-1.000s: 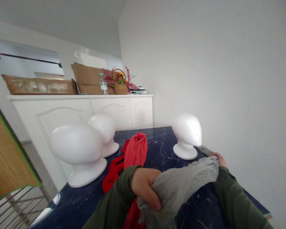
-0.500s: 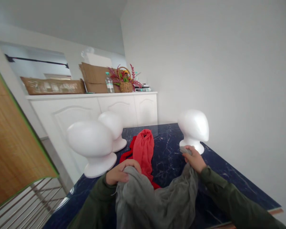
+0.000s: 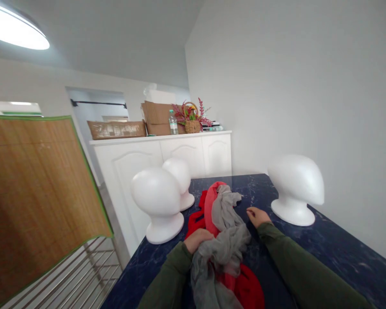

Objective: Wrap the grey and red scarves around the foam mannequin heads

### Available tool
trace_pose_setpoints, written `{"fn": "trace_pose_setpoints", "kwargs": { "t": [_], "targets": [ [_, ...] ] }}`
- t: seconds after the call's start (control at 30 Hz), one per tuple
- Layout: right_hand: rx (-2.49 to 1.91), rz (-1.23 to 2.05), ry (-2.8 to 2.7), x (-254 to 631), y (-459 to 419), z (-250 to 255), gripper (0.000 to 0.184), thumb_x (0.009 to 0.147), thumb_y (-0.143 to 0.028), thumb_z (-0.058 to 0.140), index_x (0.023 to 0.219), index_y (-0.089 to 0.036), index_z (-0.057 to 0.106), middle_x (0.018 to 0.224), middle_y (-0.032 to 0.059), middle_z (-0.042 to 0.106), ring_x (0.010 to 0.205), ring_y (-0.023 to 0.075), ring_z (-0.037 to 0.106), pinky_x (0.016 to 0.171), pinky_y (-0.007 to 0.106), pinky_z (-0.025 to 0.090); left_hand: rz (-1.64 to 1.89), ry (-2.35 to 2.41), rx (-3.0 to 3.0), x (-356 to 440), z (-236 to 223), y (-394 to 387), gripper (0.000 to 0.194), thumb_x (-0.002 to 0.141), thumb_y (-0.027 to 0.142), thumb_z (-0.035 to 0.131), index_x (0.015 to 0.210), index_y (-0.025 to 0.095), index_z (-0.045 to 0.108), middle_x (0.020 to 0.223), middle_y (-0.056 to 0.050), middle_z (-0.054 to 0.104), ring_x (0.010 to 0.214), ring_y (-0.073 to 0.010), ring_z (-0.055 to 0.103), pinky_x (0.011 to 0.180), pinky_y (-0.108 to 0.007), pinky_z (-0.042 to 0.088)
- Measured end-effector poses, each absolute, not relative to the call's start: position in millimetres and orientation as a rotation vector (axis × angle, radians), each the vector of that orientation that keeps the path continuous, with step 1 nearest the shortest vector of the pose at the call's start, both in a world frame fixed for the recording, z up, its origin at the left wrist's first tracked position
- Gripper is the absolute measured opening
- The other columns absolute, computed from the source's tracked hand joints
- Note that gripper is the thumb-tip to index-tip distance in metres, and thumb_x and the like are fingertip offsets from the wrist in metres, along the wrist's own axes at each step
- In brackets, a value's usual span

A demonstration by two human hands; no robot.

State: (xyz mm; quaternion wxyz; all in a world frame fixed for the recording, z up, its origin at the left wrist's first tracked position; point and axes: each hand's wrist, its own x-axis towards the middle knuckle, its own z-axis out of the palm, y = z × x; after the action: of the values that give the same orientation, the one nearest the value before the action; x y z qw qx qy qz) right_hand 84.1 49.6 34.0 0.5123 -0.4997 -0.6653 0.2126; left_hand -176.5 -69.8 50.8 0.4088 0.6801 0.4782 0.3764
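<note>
A crumpled grey scarf [image 3: 231,244] lies lengthwise over a coral-red scarf [image 3: 209,210] and a darker red cloth [image 3: 249,287] on the dark blue marbled table [image 3: 257,184]. My left hand [image 3: 197,240] is at the left side of the grey scarf, with its fingers closed on the fabric and partly hidden by it. To the right of the cloths, my right hand [image 3: 257,216] is just above the table, fingers curled together, apart from the scarf and with nothing visible in them. A white mannequin head [image 3: 296,184] stands beyond it on the right.
Two more white mannequin heads, a nearer one [image 3: 157,201] and a farther one [image 3: 179,174], stand at the table's left edge. A metal rack [image 3: 80,266] with a bamboo mat [image 3: 41,184] is at left. Behind is a white cabinet [image 3: 138,163] bearing boxes, a bottle and a flower basket [image 3: 192,125].
The grey scarf has gone from being held up between both hands to lying on the red cloths. My right hand has let go of its end. The view has turned left and up.
</note>
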Motion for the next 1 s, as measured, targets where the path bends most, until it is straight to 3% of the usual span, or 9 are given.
{"fn": "trace_pose_setpoints", "kwargs": {
  "t": [0.13, 0.27, 0.37, 0.43, 0.63, 0.83, 1.0],
  "targets": [
    [-1.464, 0.170, -1.530, 158, 43, 12, 0.023, 0.067, -0.042, 0.046, 0.068, -0.020, 0.053, 0.057, 0.0013, 0.049, 0.055, 0.0163, 0.044, 0.058, 0.030, 0.035, 0.647, 1.212, 1.852, -153, 37, -74, 0.017, 0.057, 0.029, 0.061, 0.050, 0.014, 0.059, 0.043, 0.004, 0.046, 0.045, -0.0099, 0.042, 0.049, -0.024, 0.034],
    [-1.784, -0.157, -0.939, 206, 56, -1, 0.050, 0.060, -0.053, 0.053, 0.087, -0.012, 0.054, 0.081, 0.0131, 0.056, 0.078, 0.0276, 0.052, 0.069, 0.037, 0.040, 0.628, 1.384, 2.239, -141, 45, -85, 0.017, 0.065, 0.031, 0.054, 0.071, 0.017, 0.061, 0.065, 0.002, 0.057, 0.065, -0.0145, 0.052, 0.061, -0.025, 0.037],
    [-1.793, -0.288, -0.730, 219, 71, -4, 0.089, 0.052, -0.061, 0.060, 0.115, -0.002, 0.039, 0.110, 0.0255, 0.047, 0.106, 0.0373, 0.040, 0.087, 0.046, 0.033, 0.716, 1.436, 2.363, -142, 53, -88, 0.022, 0.066, 0.030, 0.054, 0.084, 0.018, 0.058, 0.085, -0.002, 0.060, 0.081, -0.0176, 0.053, 0.074, -0.028, 0.039],
    [-1.819, -0.204, -0.803, 222, 80, 0, 0.099, 0.050, -0.063, 0.060, 0.121, -0.002, 0.030, 0.118, 0.0277, 0.041, 0.111, 0.0389, 0.037, 0.089, 0.050, 0.030, 0.831, 1.419, 2.362, -143, 56, -88, 0.028, 0.068, 0.029, 0.053, 0.093, 0.018, 0.056, 0.094, -0.004, 0.059, 0.088, -0.0180, 0.052, 0.080, -0.029, 0.038],
    [-1.949, 0.032, -1.166, 222, 93, 12, 0.084, 0.047, -0.066, 0.058, 0.107, -0.008, 0.044, 0.106, 0.0231, 0.052, 0.104, 0.0384, 0.046, 0.090, 0.054, 0.026, 0.989, 1.407, 2.310, -149, 56, -83, 0.030, 0.077, 0.034, 0.045, 0.100, 0.018, 0.055, 0.088, -0.005, 0.056, 0.079, -0.0164, 0.051, 0.074, -0.030, 0.042],
    [-1.952, -0.009, -1.143, 225, 92, 6, 0.082, 0.047, -0.064, 0.060, 0.104, -0.008, 0.046, 0.100, 0.0205, 0.056, 0.094, 0.0354, 0.053, 0.083, 0.044, 0.038, 1.142, 1.455, 2.255, -155, 50, -78, 0.036, 0.079, 0.036, 0.039, 0.102, 0.014, 0.054, 0.089, -0.007, 0.057, 0.079, -0.0174, 0.052, 0.074, -0.032, 0.043],
    [-1.831, 0.001, -1.203, 216, 81, 9, 0.081, 0.049, -0.061, 0.060, 0.108, -0.006, 0.045, 0.101, 0.0203, 0.056, 0.094, 0.0345, 0.053, 0.081, 0.042, 0.040, 1.336, 1.527, 2.207, -158, 49, -78, 0.039, 0.077, 0.037, 0.038, 0.105, 0.013, 0.052, 0.088, -0.008, 0.057, 0.079, -0.0186, 0.053, 0.073, -0.034, 0.043]
  ]
}}
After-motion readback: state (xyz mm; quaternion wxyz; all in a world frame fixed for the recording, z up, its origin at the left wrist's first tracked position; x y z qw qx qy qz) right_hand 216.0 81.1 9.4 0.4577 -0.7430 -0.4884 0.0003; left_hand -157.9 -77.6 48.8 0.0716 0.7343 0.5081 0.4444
